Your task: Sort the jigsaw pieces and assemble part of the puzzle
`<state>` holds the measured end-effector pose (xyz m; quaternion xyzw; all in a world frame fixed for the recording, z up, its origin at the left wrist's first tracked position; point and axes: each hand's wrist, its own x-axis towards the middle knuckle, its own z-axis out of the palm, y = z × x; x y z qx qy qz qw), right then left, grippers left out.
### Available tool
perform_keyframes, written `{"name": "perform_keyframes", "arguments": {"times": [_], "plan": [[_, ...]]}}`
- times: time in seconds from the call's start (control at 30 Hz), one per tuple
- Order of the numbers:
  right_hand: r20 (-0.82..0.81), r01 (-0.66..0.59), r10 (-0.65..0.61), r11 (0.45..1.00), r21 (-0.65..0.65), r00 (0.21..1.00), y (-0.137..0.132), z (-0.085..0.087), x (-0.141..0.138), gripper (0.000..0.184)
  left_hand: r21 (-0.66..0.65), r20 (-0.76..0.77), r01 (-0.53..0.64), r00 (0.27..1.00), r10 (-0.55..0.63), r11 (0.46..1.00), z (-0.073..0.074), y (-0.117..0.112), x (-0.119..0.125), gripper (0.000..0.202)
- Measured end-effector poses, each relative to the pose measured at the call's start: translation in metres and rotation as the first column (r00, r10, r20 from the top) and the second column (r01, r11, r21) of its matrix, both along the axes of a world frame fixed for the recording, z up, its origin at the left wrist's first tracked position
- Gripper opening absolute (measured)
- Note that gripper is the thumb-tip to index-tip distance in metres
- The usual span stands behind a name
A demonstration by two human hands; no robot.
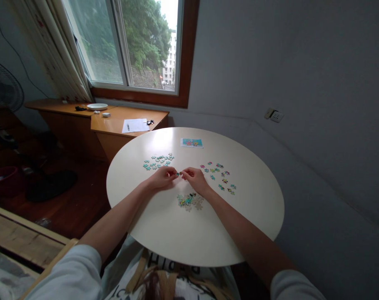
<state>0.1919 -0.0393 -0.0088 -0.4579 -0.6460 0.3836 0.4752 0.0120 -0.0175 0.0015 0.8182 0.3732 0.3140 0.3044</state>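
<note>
Above the middle of the round white table (152, 208), my left hand (163, 176) and my right hand (194, 179) nearly meet at the fingertips. Pinched between them is a small puzzle piece (178, 173) with blue-green and dark colours; both hands seem to touch it. Just below them lies a mixed heap of puzzle pieces (189, 201), some grey side up. Mostly teal pieces (158, 161) are spread beyond my left hand. To the right of my right hand, more colourful pieces (219, 171) lie scattered.
A picture card (192, 143) lies near the table's far edge. Behind stands a wooden desk (114, 118) with a white plate (97, 106), a paper sheet (135, 125) and keys (150, 122). A fan (5, 87) is at the left; a wall (317, 146) borders the right.
</note>
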Motion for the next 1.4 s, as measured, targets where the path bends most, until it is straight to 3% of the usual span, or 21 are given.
{"name": "perform_keyframes", "arguments": {"times": [0.33, 0.7, 0.83, 1.03, 1.4], "plan": [[0.165, 0.026, -0.045, 0.993, 0.111, 0.985, -0.003, 0.004, 0.001, 0.019, -0.016, 0.012, 0.02, 1.0, -0.02, 1.0, -0.001, 0.003, -0.001, 0.025], [0.126, 0.02, -0.035, 0.992, 0.125, 0.991, 0.0, 0.005, 0.007, 0.017, 0.001, -0.018, -0.005, 1.0, 0.005, 1.0, -0.001, 0.002, -0.001, 0.026], [0.144, 0.136, -0.16, 0.977, 0.163, 0.977, 0.011, 0.005, 0.021, 0.014, 0.003, -0.026, -0.024, 0.999, 0.024, 1.0, -0.001, 0.003, -0.002, 0.025], [0.253, 0.34, -0.381, 0.921, 0.19, 0.889, 0.028, -0.001, 0.05, 0.01, 0.007, -0.026, -0.015, 1.0, 0.015, 1.0, -0.001, 0.003, -0.001, 0.026], [0.406, 0.381, -0.417, 0.909, 0.171, 0.813, 0.038, -0.016, 0.065, 0.011, 0.019, -0.051, -0.017, 0.999, 0.018, 1.0, -0.001, 0.003, -0.002, 0.026]]}}
